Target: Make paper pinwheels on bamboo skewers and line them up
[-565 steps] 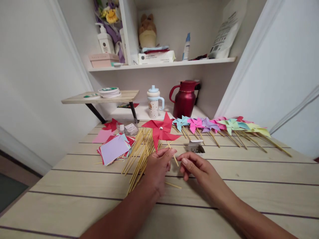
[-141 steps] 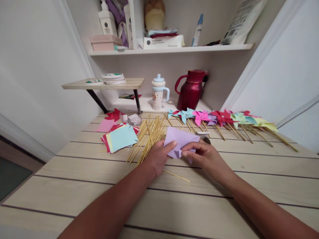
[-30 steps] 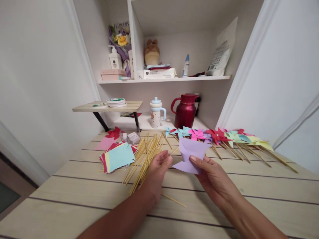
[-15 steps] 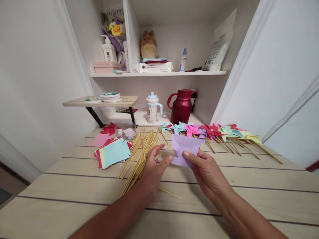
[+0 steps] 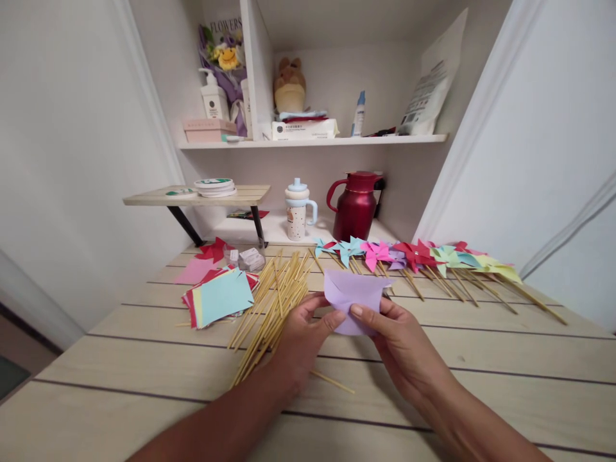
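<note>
A sheet of light purple paper (image 5: 355,290) is held above the table between my two hands. My right hand (image 5: 402,330) pinches its lower right part, thumb in front and fingers behind. At the paper's left edge, my left hand (image 5: 308,330) is closed with its thumb on the front and fingers partly hidden behind. Slits show near the paper's corners. Beside my left forearm lies a loose pile of thin wooden sticks (image 5: 274,308). A stack of coloured paper sheets (image 5: 224,296), light blue on top, sits farther left.
Several finished paper pinwheels on sticks, including a pink one (image 5: 376,255), line the table's back right. Behind stand a spotted cup (image 5: 296,215) and a red jug (image 5: 355,208). A small raised shelf (image 5: 158,196) is at the left. One stick (image 5: 333,382) lies near my hands.
My left hand has moved right and closed on the paper's left edge. The purple paper has come slightly lower and more toward me.
</note>
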`<state>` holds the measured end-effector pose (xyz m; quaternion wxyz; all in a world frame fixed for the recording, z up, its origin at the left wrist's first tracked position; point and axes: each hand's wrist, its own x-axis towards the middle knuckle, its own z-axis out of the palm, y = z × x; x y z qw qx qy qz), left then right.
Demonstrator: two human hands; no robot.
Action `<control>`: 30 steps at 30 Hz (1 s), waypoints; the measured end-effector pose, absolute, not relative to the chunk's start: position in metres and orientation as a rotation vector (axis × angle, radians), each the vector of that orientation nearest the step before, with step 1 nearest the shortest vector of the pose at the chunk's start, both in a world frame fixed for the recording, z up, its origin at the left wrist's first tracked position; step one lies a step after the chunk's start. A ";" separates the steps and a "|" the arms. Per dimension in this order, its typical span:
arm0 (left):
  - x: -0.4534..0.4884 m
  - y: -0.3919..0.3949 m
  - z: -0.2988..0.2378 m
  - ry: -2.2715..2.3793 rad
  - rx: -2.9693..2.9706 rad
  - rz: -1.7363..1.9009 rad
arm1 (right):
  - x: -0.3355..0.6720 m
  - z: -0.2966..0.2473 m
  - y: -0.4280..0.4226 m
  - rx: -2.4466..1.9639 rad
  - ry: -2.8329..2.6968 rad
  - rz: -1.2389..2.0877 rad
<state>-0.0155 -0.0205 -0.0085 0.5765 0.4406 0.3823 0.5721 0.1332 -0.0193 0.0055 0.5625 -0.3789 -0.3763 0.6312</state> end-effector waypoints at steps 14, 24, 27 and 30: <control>-0.016 -0.020 -0.007 1.080 1.046 1.372 | 0.131 0.001 -0.018 -0.891 -0.918 1.517; -0.015 -0.016 -0.010 1.176 0.985 1.461 | 0.133 0.001 -0.020 -0.875 -0.942 1.554; -0.015 -0.017 -0.011 1.198 1.094 1.471 | 0.133 0.000 -0.020 -0.917 -0.930 1.529; -0.015 -0.020 -0.010 1.233 1.239 1.505 | 0.133 -0.003 -0.018 -0.965 -0.948 1.484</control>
